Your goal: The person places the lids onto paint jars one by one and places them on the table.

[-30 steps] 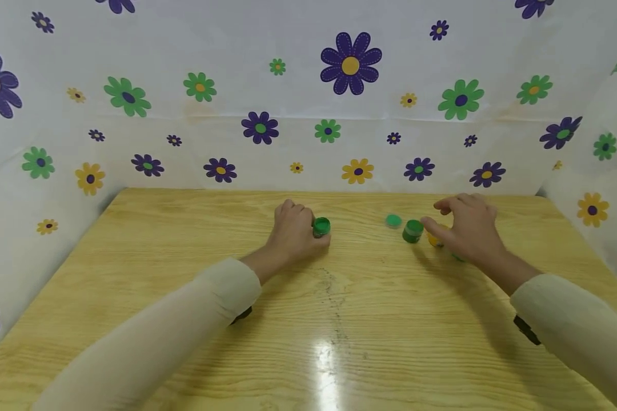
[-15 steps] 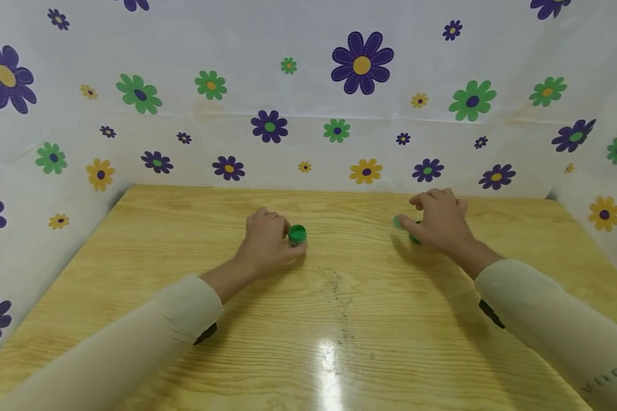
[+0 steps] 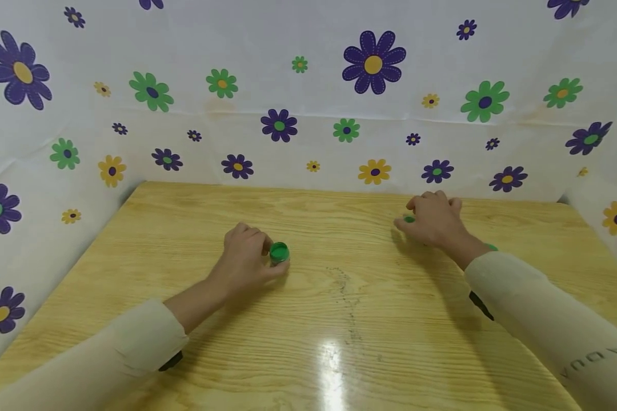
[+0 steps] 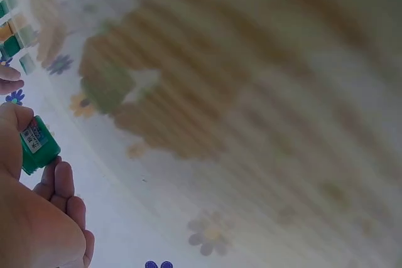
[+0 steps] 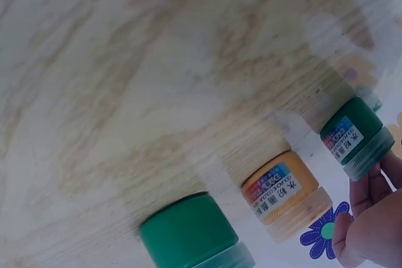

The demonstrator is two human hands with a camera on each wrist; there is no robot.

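Note:
In the head view my left hand (image 3: 244,254) grips a small green paint jar (image 3: 279,252) with its top off, green paint showing inside. The left wrist view shows that jar's printed label (image 4: 32,139) between thumb and fingers. My right hand (image 3: 434,220) hovers with thumb and fingers apart around a loose green lid (image 3: 408,218). In the right wrist view its fingers (image 5: 361,192) are close to a capped green jar (image 5: 352,131); contact is unclear. An orange jar (image 5: 282,186) and another green jar (image 5: 191,233) stand in the same row, mostly hidden by my right hand in the head view.
The wooden table (image 3: 313,319) reaches back to a white flowered cloth (image 3: 308,142). Similar cloth hangs at the left and right sides. A bright light reflection (image 3: 331,371) and dark specks (image 3: 347,291) mark the tabletop.
My left hand has moved left and nearer with the green jar still in its grip. The right hand has moved left, from over the orange jar to the loose lid. The view has shifted slightly.

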